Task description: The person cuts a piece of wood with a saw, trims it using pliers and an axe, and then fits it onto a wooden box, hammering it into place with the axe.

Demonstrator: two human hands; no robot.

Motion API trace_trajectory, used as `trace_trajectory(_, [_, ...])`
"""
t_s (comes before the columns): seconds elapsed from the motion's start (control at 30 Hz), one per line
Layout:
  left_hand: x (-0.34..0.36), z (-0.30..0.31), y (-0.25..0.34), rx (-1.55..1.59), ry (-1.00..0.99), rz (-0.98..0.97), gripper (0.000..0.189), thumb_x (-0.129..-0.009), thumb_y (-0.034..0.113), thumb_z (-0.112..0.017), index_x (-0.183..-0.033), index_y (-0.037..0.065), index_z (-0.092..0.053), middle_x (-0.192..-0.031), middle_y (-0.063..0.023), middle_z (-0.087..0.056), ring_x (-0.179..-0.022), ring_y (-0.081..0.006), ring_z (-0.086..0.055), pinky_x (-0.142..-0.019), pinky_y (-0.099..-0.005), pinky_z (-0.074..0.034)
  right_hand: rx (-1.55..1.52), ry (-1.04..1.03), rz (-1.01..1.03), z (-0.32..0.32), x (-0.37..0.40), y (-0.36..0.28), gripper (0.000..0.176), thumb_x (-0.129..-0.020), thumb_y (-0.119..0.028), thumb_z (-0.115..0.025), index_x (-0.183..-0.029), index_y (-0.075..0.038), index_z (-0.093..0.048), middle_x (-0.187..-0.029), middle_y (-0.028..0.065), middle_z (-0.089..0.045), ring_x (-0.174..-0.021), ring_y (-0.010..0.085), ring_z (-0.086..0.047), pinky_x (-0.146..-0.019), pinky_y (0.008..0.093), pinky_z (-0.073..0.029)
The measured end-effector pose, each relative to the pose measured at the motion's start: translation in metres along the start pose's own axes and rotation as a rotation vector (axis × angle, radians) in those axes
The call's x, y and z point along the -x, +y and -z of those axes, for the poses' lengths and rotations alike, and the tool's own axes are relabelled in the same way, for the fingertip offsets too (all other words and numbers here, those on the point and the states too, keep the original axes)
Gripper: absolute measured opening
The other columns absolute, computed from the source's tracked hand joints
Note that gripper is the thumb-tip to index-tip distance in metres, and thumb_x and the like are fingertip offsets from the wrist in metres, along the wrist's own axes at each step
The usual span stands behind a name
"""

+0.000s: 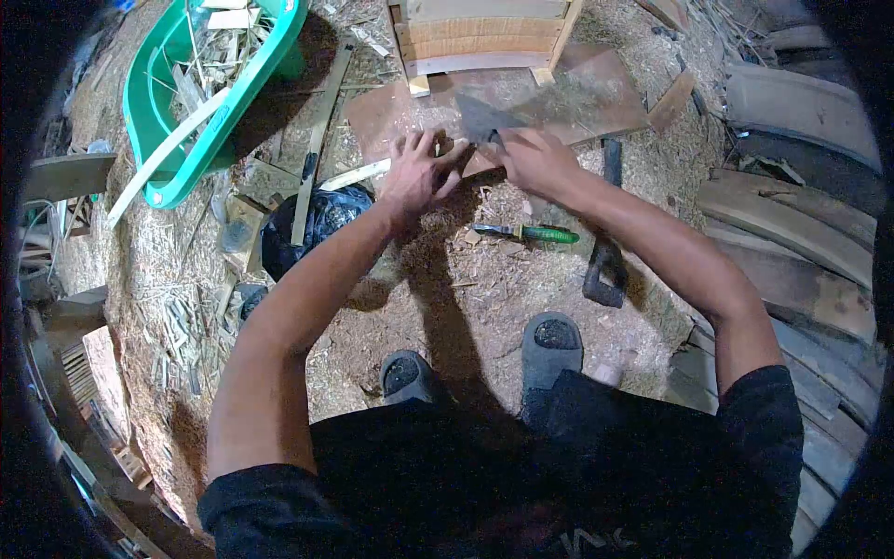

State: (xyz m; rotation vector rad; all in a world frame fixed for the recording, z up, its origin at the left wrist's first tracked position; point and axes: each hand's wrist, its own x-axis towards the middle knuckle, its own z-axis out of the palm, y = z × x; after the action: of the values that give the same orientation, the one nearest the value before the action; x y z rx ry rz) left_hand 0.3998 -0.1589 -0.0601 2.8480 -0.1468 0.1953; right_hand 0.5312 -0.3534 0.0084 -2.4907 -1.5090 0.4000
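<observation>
My left hand (422, 168) rests over the near edge of a reddish-brown board (372, 116) on the ground. Its fingers are curled, and what they pinch is hidden or too small to name. A pale wood strip (358, 174) runs out leftward from beside that hand; whether it is gripped cannot be seen. My right hand (540, 160) is closed around the grip of a tool with a wide dark blade (484, 116), blurred, pointing up and left over the board. Nearer me lies a green-handled hand tool (549, 234) among wood shavings.
A wooden box-like frame (480, 42) stands at the board's far side. A green tub (209, 140) with wood scraps is upper left, near a black plastic bag (343, 207). A dark hammer-like tool (605, 270) lies right. Stacked planks (792, 214) line the right side.
</observation>
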Motion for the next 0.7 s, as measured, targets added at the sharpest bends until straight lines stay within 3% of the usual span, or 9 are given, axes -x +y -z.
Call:
trace_trajectory(0.13, [-0.001,0.007,0.002,0.046,-0.084,0.028,0.053,-0.088,0.036,-0.055,-0.141,0.03,-0.05,-0.135,-0.0166,-0.045,-0.12,-0.0379,-0.042,-0.102,-0.0542,-0.032,-0.088,0.192,-0.062,-0.001,-0.006,-0.005,0.026,-0.095,-0.023,-0.049,-0.103,-0.001,-0.059,-0.094,0.0253,-0.066,-0.083,0.0451,-0.066,-0.071,0.0533,-0.054])
trace_trajectory(0.23, [-0.001,0.004,0.0,0.046,-0.07,0.022,0.053,-0.089,0.036,-0.055,-0.141,0.03,-0.051,-0.134,-0.0167,-0.046,-0.12,-0.0376,-0.042,-0.101,-0.0541,-0.032,-0.122,-0.09,-0.203,0.022,-0.005,-0.019,0.028,-0.093,-0.021,-0.052,-0.104,0.004,-0.057,-0.105,0.0288,-0.063,-0.097,0.0466,-0.061,-0.087,0.0525,-0.049])
trace_trajectory(0.33, [0.0,0.006,0.002,0.05,-0.037,0.028,0.053,-0.088,0.035,-0.056,-0.14,0.03,-0.051,-0.133,-0.0169,-0.046,-0.12,-0.0376,-0.043,-0.101,-0.0539,-0.032,-0.08,-0.126,-0.136,0.013,-0.005,-0.013,0.029,-0.095,-0.023,-0.051,-0.102,0.004,-0.056,-0.1,0.0289,-0.064,-0.091,0.0467,-0.062,-0.083,0.053,-0.05])
trace_trajectory(0.37, [-0.001,0.006,0.001,0.062,-0.035,0.018,0.053,-0.088,0.035,-0.056,-0.14,0.029,-0.051,-0.133,-0.017,-0.046,-0.12,-0.0377,-0.043,-0.101,-0.054,-0.032,-0.089,-0.012,-0.144,0.007,-0.005,-0.011,0.029,-0.096,-0.023,-0.049,-0.1,0.005,-0.057,-0.095,0.0289,-0.065,-0.085,0.0469,-0.064,-0.079,0.0529,-0.052])
trace_trajectory(0.47, [0.001,0.008,0.002,0.081,-0.054,0.021,0.053,-0.087,0.035,-0.056,-0.14,0.028,-0.051,-0.133,-0.0172,-0.046,-0.12,-0.0375,-0.043,-0.102,-0.0544,-0.031,-0.108,0.052,-0.189,0.003,-0.009,-0.009,0.029,-0.095,-0.023,-0.048,-0.103,0.004,-0.056,-0.093,0.0285,-0.065,-0.081,0.0474,-0.064,-0.076,0.0531,-0.052])
trace_trajectory(0.67, [-0.001,0.006,0.002,0.074,-0.053,0.034,0.053,-0.088,0.036,-0.056,-0.14,0.028,-0.052,-0.132,-0.0167,-0.047,-0.12,-0.0357,-0.043,-0.104,-0.0556,-0.029,-0.152,-0.059,-0.179,0.008,-0.002,-0.016,0.031,-0.097,-0.027,-0.048,-0.106,0.001,-0.059,-0.09,0.0294,-0.066,-0.082,0.047,-0.065,-0.074,0.0552,-0.053])
trace_trajectory(0.7, [-0.002,0.007,0.001,0.074,-0.037,0.016,0.053,-0.087,0.037,-0.056,-0.14,0.028,-0.052,-0.131,-0.0166,-0.047,-0.12,-0.0355,-0.043,-0.104,-0.0555,-0.029,-0.155,0.035,-0.148,0.006,-0.002,-0.015,0.033,-0.098,-0.029,-0.047,-0.103,0.001,-0.06,-0.091,0.0286,-0.066,-0.082,0.0466,-0.066,-0.073,0.0549,-0.053])
